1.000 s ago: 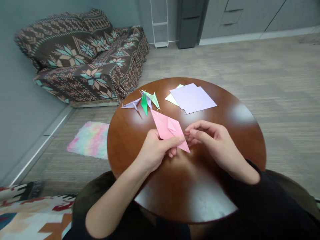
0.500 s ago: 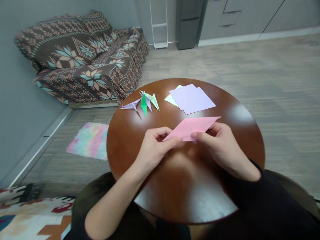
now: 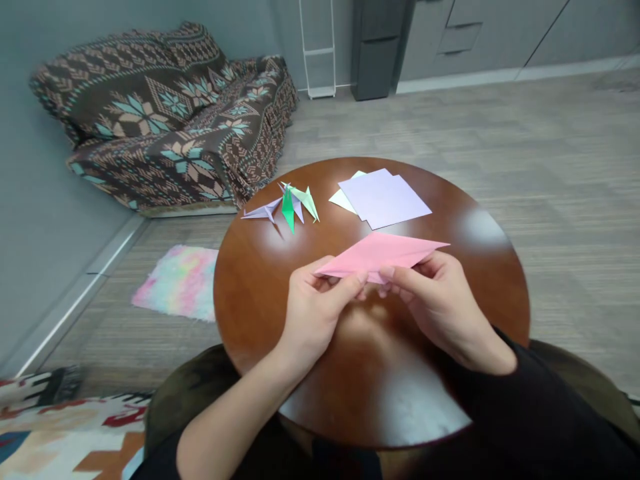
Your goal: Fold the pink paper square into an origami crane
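Observation:
A piece of pink origami paper [image 3: 380,255], folded into a flat, wide shape with pointed ends, is held above the front half of the table. My left hand [image 3: 320,293] is closed on its left part, the thumb along the lower edge. On the right, my right hand [image 3: 433,290] pinches it, thumb on top near the middle and fingers beneath. The two thumb tips are close together at the lower edge. The fingers under the paper are partly hidden.
The round brown table [image 3: 260,287] bears several folded paper cranes [image 3: 287,207] at its far left. Behind the pink paper lie lavender sheets [image 3: 387,199] over a pale green sheet [image 3: 343,201]. A patterned sofa [image 3: 175,133] and a fluffy rug [image 3: 177,283] are to the left.
The pink paper has turned slightly, its left point now further left and higher, its right point lower. My left hand has shifted its grip, and both thumbs are closer together.

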